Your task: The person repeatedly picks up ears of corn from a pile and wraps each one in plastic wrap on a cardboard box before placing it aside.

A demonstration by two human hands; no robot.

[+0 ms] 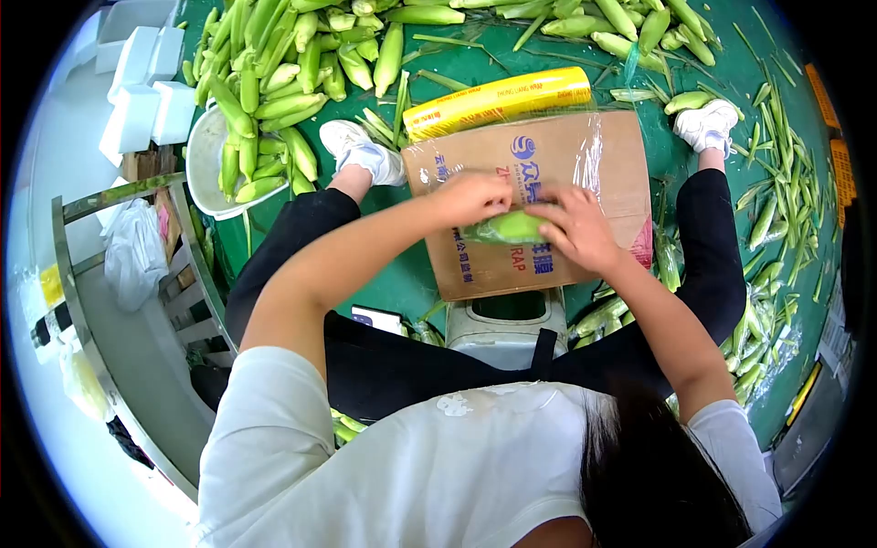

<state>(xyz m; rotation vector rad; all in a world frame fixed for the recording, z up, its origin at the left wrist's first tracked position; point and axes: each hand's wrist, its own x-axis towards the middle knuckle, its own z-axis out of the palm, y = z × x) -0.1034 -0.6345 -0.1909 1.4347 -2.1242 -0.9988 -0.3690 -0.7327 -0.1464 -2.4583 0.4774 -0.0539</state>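
Observation:
A green ear of corn [514, 227] in its husk, slightly blurred, is at the lower middle of a cardboard box [438, 247]. My right hand [577, 226] grips its right end, fingers bent over the top. Just above the ear's left end is my left hand [473, 197], its fingers curled closed. Whether that hand pinches film or anything else cannot be made out. Clear film glints on the box's right side. Along the box's far edge lies a yellow roll of cling film [498, 100].
Husked corn [292, 55] is heaped at the far left, partly in a white tub [203, 164]. Loose leaves [786, 137] and wrapped ears [754, 329] cover the green floor at right. A grey device [493, 340] stands under the box, and a metal-framed rack [87, 301] at left.

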